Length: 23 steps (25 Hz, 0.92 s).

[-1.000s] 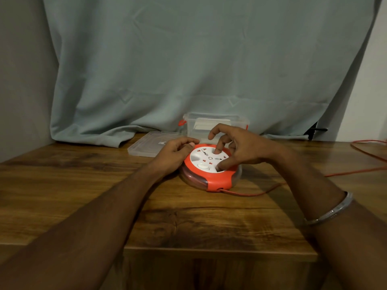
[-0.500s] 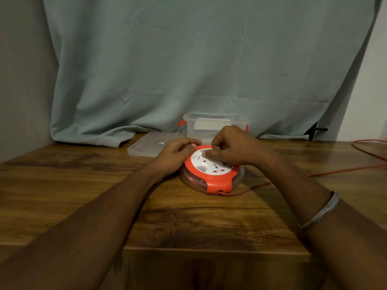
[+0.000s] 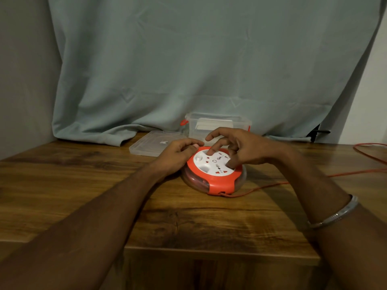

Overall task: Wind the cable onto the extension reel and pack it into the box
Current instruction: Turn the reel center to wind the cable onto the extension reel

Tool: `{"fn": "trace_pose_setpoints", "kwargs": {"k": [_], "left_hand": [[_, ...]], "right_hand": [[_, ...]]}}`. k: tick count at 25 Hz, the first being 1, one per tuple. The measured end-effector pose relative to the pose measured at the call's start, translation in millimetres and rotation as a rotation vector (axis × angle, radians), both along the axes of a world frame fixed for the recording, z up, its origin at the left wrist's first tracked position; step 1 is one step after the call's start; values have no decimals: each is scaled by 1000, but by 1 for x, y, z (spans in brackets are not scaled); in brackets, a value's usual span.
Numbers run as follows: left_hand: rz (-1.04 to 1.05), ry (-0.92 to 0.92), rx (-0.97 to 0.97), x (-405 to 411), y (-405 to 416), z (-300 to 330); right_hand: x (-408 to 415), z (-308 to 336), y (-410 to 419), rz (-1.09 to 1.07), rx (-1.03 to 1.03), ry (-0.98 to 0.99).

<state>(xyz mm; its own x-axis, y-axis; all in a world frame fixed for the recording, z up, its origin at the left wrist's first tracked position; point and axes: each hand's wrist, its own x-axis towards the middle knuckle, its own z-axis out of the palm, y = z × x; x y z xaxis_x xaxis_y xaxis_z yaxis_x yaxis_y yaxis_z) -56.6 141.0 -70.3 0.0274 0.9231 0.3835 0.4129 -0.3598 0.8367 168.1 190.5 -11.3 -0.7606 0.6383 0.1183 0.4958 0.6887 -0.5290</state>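
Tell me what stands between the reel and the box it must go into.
Nothing visible blocks the way. The reel sits just in front of the open box; its lid lies off to the left. The cable trails right, still unwound.

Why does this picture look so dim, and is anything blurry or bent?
Head view: low, warm light, with soft shadows right of the reel on the table; the wide lens bows the wall edges; the hands and reel look fairly sharp; no glare.
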Motion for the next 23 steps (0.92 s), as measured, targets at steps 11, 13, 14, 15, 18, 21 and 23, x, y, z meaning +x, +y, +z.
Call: {"fn": "trace_pose_setpoints", "kwargs": {"k": [11,13,14,15,18,21,23], "left_hand": [[13,-104,-23,-2,2,-1],[21,-104,-9,-3,4,-2],[20,-99,1,-3,4,-3],[21,-92,8,-3,5,-3],[56,-111,-15,-4,6,-1],[86,-171,-114,-2,4,1],[79,-151,-140,0,3,-1]], "right_hand": [[-2,-1,-11,-62,92,7],[-3,-2,-13,-80,156,8],[-4,-2,-14,-83,185,11],[-5,-3,-15,-90,211,19],[-8,-4,-15,-129,292,34],[-8,-3,-15,-168,340,49],[-7,-3,-16,-195,349,49]]}}
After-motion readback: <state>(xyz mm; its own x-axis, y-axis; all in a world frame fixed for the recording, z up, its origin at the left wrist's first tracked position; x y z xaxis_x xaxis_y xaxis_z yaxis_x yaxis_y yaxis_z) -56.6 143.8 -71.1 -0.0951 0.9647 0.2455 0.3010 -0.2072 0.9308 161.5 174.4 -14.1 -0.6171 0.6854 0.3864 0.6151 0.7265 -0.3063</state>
